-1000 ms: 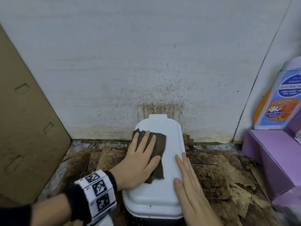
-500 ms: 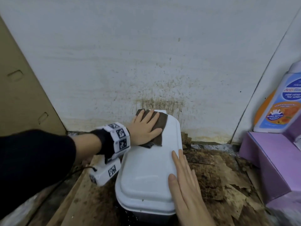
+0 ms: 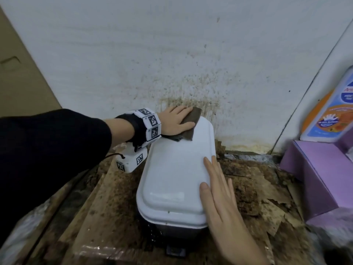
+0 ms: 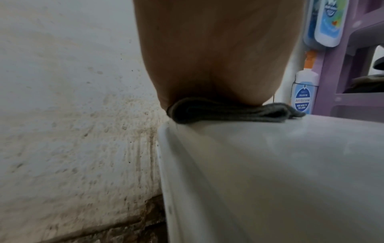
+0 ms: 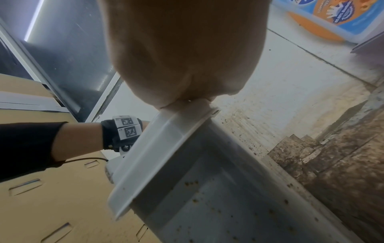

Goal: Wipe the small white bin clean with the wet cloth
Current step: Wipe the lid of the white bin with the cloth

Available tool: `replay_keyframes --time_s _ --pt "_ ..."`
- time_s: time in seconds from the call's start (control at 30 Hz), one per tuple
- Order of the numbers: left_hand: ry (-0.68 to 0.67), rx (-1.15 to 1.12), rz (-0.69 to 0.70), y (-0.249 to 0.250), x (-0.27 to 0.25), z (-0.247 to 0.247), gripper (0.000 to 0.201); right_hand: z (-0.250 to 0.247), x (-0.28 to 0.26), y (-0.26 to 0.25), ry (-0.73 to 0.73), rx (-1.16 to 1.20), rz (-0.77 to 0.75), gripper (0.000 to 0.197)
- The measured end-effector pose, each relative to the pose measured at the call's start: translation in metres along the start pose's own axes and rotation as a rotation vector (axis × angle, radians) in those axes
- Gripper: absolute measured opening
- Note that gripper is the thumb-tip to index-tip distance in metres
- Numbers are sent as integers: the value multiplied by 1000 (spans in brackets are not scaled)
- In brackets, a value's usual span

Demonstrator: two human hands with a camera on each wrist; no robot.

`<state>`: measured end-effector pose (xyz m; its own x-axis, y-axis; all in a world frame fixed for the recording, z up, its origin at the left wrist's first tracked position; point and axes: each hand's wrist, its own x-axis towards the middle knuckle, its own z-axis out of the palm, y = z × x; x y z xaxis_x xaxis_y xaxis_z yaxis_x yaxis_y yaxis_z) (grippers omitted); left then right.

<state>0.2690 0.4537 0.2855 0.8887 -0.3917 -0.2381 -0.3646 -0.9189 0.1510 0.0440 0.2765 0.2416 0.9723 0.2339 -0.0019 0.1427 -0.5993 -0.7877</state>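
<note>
The small white bin [image 3: 172,175] stands on the floor against a stained wall, lid down. A dark brown wet cloth [image 3: 192,124] lies on the lid's far left corner. My left hand [image 3: 176,121] presses flat on the cloth with straight fingers. In the left wrist view the folded cloth [image 4: 228,113] is squeezed between my palm and the lid's edge [image 4: 270,164]. My right hand [image 3: 219,190] rests flat on the lid's right rim, fingers straight. The right wrist view shows the lid rim [image 5: 158,148] and the speckled bin side [image 5: 218,205].
A cardboard box [image 3: 23,77] leans at the left. A purple shelf unit [image 3: 321,169] with a soap bottle [image 3: 332,111] stands at the right. Torn, dirty cardboard [image 3: 263,188] covers the floor around the bin. The wall [image 3: 191,104] behind it is spattered brown.
My left hand has slid the cloth from the middle of the lid to its far left corner by the wall. The right hand has stayed on the lid's right rim.
</note>
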Motion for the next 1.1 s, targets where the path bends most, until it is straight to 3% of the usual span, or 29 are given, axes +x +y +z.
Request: replay_keyframes --time_s 0.27,0.4,0.6,0.8,0.9,1.1 --pt "59 -20 24 10 -60 29 68 1 -3 2 24 43 -23 52" --pt "33 -196 -69 38 -117 34 70 3 -3 6 39 12 -35 52" --pt "93 -252 -7 50 -169 62 70 8 -6 9 61 3 -28 53" --pt "7 -606 -33 45 -195 65 71 9 -5 12 96 15 -42 52" --pt "-27 -497 93 32 -200 70 79 9 -5 12 96 12 -47 53" --pt "77 -318 224 16 -205 84 85 8 -5 13 102 -16 -62 53"
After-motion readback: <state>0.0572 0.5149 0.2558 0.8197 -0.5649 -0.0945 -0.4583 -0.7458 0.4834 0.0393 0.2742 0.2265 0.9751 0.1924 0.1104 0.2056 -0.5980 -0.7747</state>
